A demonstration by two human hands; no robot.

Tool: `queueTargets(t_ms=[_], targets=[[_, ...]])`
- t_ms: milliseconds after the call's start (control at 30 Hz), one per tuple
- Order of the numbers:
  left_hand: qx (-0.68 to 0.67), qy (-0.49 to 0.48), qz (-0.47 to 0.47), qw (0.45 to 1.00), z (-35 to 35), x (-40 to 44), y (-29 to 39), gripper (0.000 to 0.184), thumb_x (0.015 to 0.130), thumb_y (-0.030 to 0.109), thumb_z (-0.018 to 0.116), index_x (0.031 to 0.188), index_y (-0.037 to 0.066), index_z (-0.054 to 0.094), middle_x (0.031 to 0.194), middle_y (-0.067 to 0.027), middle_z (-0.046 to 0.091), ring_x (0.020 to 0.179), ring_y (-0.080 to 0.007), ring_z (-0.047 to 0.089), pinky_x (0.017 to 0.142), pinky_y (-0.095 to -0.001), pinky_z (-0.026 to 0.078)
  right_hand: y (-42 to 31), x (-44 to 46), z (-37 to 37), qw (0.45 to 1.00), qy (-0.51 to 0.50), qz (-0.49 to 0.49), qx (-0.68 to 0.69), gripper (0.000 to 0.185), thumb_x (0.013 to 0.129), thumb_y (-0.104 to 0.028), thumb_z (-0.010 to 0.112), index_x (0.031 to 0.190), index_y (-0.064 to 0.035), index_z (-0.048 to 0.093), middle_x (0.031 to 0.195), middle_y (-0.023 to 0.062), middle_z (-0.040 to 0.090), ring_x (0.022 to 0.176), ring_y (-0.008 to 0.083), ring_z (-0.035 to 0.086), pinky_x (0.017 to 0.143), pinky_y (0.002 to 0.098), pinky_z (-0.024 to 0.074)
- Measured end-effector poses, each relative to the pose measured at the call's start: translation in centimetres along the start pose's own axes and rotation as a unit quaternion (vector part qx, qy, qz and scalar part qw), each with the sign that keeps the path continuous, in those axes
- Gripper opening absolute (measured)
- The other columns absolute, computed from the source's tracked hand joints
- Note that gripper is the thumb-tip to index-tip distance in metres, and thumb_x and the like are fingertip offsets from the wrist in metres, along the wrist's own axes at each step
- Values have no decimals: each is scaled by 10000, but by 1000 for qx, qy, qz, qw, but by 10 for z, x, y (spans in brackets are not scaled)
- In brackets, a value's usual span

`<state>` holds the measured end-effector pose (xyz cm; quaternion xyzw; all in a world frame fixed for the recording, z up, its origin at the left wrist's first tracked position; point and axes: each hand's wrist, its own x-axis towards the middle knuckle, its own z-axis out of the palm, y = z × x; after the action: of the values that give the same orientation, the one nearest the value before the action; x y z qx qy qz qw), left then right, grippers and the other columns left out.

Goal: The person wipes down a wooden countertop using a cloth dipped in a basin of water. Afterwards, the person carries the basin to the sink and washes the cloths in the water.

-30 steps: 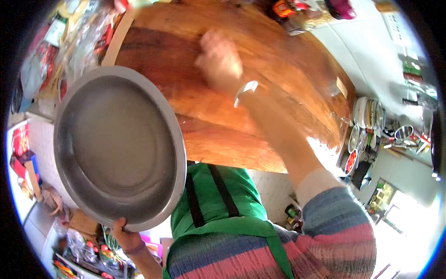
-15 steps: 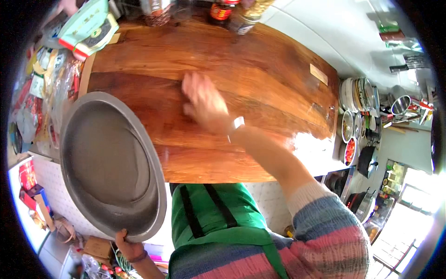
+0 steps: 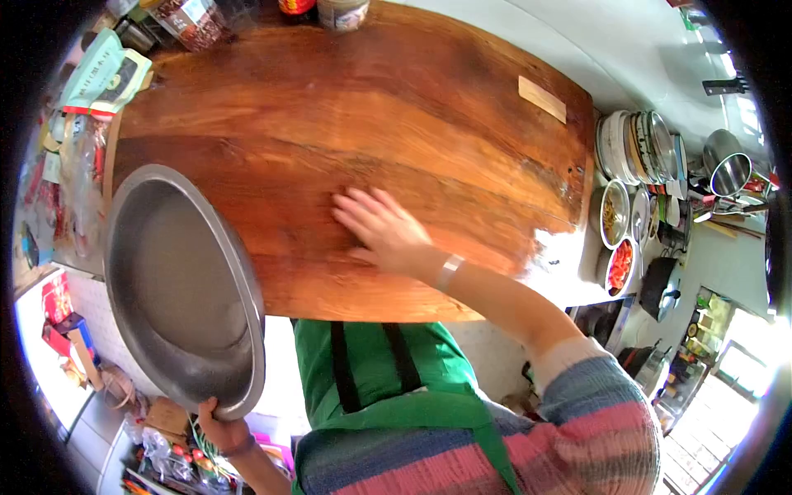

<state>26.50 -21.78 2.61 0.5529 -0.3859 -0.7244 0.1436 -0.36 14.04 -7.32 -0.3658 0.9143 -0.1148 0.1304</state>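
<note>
My left hand [image 3: 221, 427] grips the near rim of a large grey metal basin [image 3: 181, 272]. The basin is tilted, and its hollow side faces me at the left edge of a wooden tabletop [image 3: 330, 107]. Part of a thin shape shows around the basin's lower inside, perhaps water, but I cannot tell. My right hand [image 3: 384, 229] lies flat on the reddish-brown wood, fingers spread, holding nothing. A pale band circles its wrist.
Jars [image 3: 342, 13] and a pouch [image 3: 107, 76] stand along the back and left. To the right are stacked plates [image 3: 631, 148], a bowl of red pieces [image 3: 619, 266] and another bowl [image 3: 612, 214]. A pale strip [image 3: 542, 100] lies on the wood.
My right hand has moved closer to me across the wood, its fingers now clearly spread. The view has shifted a little. My left hand keeps hold of the basin.
</note>
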Motion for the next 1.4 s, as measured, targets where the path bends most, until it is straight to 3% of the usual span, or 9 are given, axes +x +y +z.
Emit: queueTargets(t_ms=[300, 433, 500, 600, 733, 933, 1100, 1233, 1400], targets=[[27, 18, 4, 999, 20, -66, -49, 515, 704, 96, 574, 1184, -74, 499, 1180, -163, 545, 1096, -305, 514, 983, -424, 397, 176, 50, -7, 950, 243, 159, -111, 574, 952, -434, 404, 1399, -75, 366, 1504, 98, 287, 1383, 292, 261, 1157, 423, 149], [35, -43, -9, 998, 35, -85, -58, 538, 713, 103, 582, 1212, -75, 486, 1197, -175, 540, 1106, -311, 509, 983, -428, 397, 58, -100, -2, 998, 37, -49, 2, 724, 894, -530, 490, 1429, -74, 316, 1517, 68, 260, 1408, 238, 211, 1162, 435, 137], [21, -39, -11, 999, 36, -93, -65, 550, 712, 98, 582, 1222, -78, 475, 1206, -179, 536, 1115, -312, 507, 992, -429, 393, 87, -145, -44, 970, -212, 115, -16, 706, 853, -450, 599, 1413, -94, 357, 1519, 58, 264, 1421, 203, 180, 1167, 420, 120], [22, -19, -26, 999, 18, -91, -69, 573, 709, 91, 582, 1241, -81, 456, 1225, -186, 530, 1129, -318, 505, 1009, -432, 385, 242, -157, -7, 942, 239, 189, -144, 550, 932, -321, 509, 1399, -77, 353, 1505, 118, 281, 1398, 281, 244, 1144, 472, 194], [21, -29, -50, 998, 1, -92, -70, 598, 712, 92, 583, 1266, -81, 436, 1245, -192, 522, 1129, -327, 514, 1025, -438, 376, 292, -34, -3, 937, 214, 241, -133, 637, 956, -487, 380, 1421, -54, 327, 1507, 111, 276, 1409, 260, 207, 1161, 416, 124], [67, -45, -28, 996, -18, -77, -73, 615, 705, 114, 600, 1269, -75, 443, 1242, -182, 525, 1135, -327, 505, 1011, -436, 381, 74, -190, -6, 988, -98, 121, -21, 772, 860, -553, 522, 1456, -125, 279, 1524, 46, 253, 1423, 219, 177, 1170, 431, 108], [106, 13, 18, 994, -15, -84, -66, 561, 717, 151, 605, 1215, -71, 474, 1201, -176, 536, 1096, -320, 516, 982, -438, 399, 293, -213, -5, 911, 237, 299, -157, 561, 976, -375, 394, 1435, -65, 303, 1497, 129, 290, 1401, 273, 232, 1152, 441, 163], [99, 26, -11, 995, -26, -79, -61, 243, 750, 85, 612, 933, -72, 584, 954, -170, 605, 868, -283, 599, 843, -448, 513, 250, -258, 5, 926, 225, 286, -103, 582, 982, -413, 354, 1444, -67, 279, 1526, 101, 231, 1421, 251, 166, 1158, 429, 124], [218, -16, -4, 976, -90, -51, -58, 511, 742, 160, 614, 1183, -76, 509, 1183, -166, 549, 1103, -304, 508, 1001, -409, 368, 156, -398, 69, 879, 193, 429, -75, 612, 951, -347, 422, 1445, -28, 252, 1517, 155, 225, 1414, 326, 163, 1146, 464, 107]])
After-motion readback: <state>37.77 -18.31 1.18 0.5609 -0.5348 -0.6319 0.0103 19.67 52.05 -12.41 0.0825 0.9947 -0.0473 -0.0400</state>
